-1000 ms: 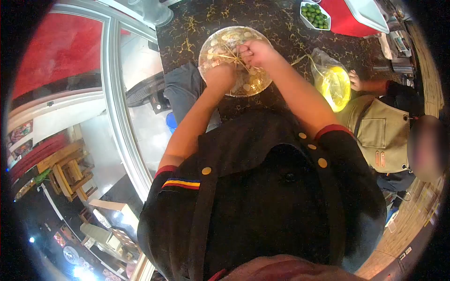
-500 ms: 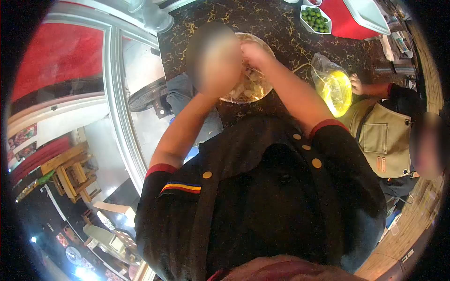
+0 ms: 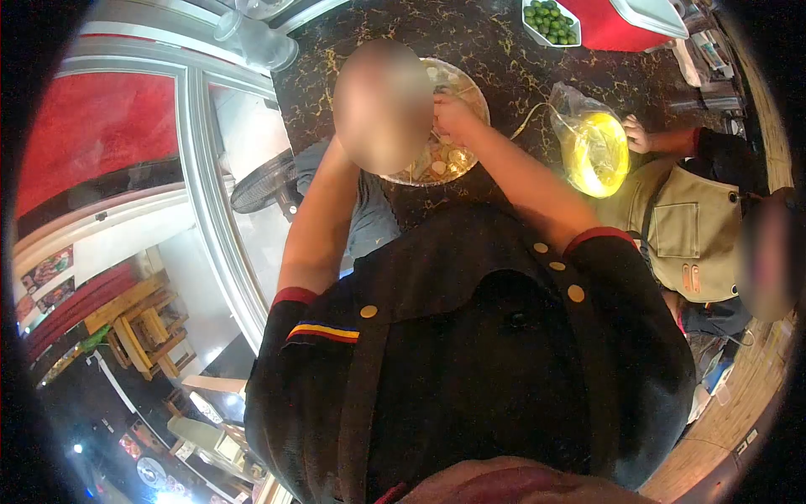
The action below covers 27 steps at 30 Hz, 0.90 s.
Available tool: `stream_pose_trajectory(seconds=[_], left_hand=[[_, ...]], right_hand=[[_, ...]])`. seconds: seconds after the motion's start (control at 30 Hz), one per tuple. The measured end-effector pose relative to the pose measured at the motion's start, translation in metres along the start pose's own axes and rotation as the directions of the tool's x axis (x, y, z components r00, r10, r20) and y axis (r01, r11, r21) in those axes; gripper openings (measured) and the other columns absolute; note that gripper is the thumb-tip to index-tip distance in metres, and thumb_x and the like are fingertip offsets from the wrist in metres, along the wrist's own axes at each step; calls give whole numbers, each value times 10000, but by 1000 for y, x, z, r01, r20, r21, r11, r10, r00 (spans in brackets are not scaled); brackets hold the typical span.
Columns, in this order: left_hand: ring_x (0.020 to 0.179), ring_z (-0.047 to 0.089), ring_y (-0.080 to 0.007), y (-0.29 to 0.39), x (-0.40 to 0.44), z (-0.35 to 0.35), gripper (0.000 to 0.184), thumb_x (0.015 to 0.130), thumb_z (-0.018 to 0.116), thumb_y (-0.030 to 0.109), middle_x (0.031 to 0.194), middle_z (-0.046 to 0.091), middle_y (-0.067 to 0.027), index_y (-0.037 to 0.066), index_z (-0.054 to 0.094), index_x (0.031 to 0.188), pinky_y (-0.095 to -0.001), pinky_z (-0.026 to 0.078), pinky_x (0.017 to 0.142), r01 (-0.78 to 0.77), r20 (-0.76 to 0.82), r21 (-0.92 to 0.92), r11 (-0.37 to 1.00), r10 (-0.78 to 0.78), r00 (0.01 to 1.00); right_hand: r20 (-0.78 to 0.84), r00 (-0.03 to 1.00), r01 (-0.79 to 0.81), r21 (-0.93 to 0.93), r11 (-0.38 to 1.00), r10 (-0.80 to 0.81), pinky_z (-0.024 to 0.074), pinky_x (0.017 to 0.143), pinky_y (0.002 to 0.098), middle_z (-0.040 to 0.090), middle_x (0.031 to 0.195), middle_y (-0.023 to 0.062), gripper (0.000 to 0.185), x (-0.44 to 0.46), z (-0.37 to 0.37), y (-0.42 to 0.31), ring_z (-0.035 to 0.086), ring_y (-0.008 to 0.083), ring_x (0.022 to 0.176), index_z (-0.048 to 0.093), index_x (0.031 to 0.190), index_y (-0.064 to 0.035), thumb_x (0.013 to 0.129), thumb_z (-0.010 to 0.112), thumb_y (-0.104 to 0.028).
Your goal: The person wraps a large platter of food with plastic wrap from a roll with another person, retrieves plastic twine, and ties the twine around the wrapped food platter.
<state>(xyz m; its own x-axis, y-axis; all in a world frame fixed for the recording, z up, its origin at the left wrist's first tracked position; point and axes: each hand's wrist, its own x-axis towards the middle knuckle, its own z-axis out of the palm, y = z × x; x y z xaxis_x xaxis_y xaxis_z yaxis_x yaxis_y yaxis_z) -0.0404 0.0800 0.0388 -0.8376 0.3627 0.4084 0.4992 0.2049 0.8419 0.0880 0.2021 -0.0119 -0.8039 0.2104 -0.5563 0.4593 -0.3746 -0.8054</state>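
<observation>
A round, silvery-rimmed platter [image 3: 456, 175] lies on the dark table in front of me, with food [image 3: 438, 161] in it that looks like noodles topped with pale slices. My right hand [image 3: 457, 119] is over the platter, its fingers curled together at the food; what they hold is too small to make out. A blurred oval covers my left hand at the platter's left side, so only the left forearm [image 3: 323, 206] shows and the fingers are hidden.
A clear bag with a bright yellow round thing [image 3: 594, 155] lies to the right, near a co-worker's hand [image 3: 636, 134]. Beyond are a white bowl of small green fruits [image 3: 551, 23] and a red cooler [image 3: 609, 27]. Clear plastic cups [image 3: 260, 42] stand by the window frame, left.
The whole view has shifted slightly, the fruit bowl and yellow bag sitting further up or left. My right hand is a little lower over the platter, and more of the food shows.
</observation>
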Motion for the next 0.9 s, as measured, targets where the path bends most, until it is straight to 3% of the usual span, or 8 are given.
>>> stream_pose_trajectory(seconds=[0.07, 0.17, 0.3, 0.47, 0.53, 0.57, 0.63, 0.9], left_hand=[[735, 603, -229, -5, -28, -2, 164, 759, 607, 84, 862, 624, -98, 24, 618, 911, -359, 472, 645, 73, 454, -113, 991, -14, 891], [840, 606, -247, -20, -44, 6, 169, 767, 642, 132, 896, 622, -100, 60, 645, 920, -343, 466, 731, -155, 611, 216, 964, -10, 792], [861, 592, -287, -3, -42, 3, 164, 747, 658, 146, 907, 612, -108, 65, 650, 889, -350, 467, 737, -61, 613, 448, 892, -257, 747], [838, 580, -325, -15, -44, -3, 134, 736, 643, 137, 835, 601, -150, 41, 642, 830, -373, 463, 749, -235, 578, 198, 952, 80, 812], [840, 582, -323, -19, -44, -3, 152, 734, 647, 133, 857, 605, -148, 33, 638, 848, -368, 465, 760, -204, 537, 205, 957, 64, 841], [842, 583, -322, -18, -44, -3, 172, 731, 652, 128, 880, 608, -145, 25, 634, 867, -364, 466, 772, -176, 500, 206, 963, 51, 865], [849, 588, -313, -15, -52, -1, 181, 736, 654, 129, 900, 613, -144, 22, 636, 881, -358, 466, 777, -54, 397, 172, 984, -19, 918], [852, 600, -218, 0, -78, 0, 218, 784, 659, 180, 909, 632, -122, 17, 645, 928, -308, 454, 765, 56, 388, 83, 995, -84, 918]], right_hand=[[7, 1000, 9, 36, 999, -9, 202, 393, 241, 340, 521, -47, 191, -5, 7, -5, 266, 64, 425, 618, 911, -76, 874, 574, -257], [-39, 999, 15, -9, 1000, -15, 229, 388, 236, 404, 532, -34, 174, -4, 16, -7, 307, 71, 423, 616, 902, -73, 866, 586, -241], [-255, 916, 238, -273, 932, -309, 330, 398, 261, 562, 632, 23, 187, 22, 9, 21, 433, 102, 452, 627, 863, -53, 826, 634, -236], [-183, 912, 223, -529, 819, -367, 425, 471, 298, 639, 747, 49, 175, 28, 1, 23, 545, 118, 577, 654, 863, -35, 789, 669, -194], [154, 727, 465, -828, 314, -669, 437, 531, 296, 642, 769, 50, 158, 9, 4, 7, 561, 113, 661, 666, 885, -47, 790, 666, -173], [155, 726, 466, -827, 314, -670, 437, 531, 296, 642, 769, 50, 158, 4, 7, 4, 561, 113, 661, 666, 885, -47, 790, 666, -173], [101, 927, 361, -491, 793, -360, 476, 638, 312, 640, 771, 57, 198, -5, 11, -2, 588, 160, 687, 664, 944, -62, 790, 657, -187], [-4, 994, 104, -219, 970, -108, 437, 605, 267, 635, 839, 19, 186, -2, 5, -3, 545, 102, 708, 647, 937, -28, 822, 632, -174]])
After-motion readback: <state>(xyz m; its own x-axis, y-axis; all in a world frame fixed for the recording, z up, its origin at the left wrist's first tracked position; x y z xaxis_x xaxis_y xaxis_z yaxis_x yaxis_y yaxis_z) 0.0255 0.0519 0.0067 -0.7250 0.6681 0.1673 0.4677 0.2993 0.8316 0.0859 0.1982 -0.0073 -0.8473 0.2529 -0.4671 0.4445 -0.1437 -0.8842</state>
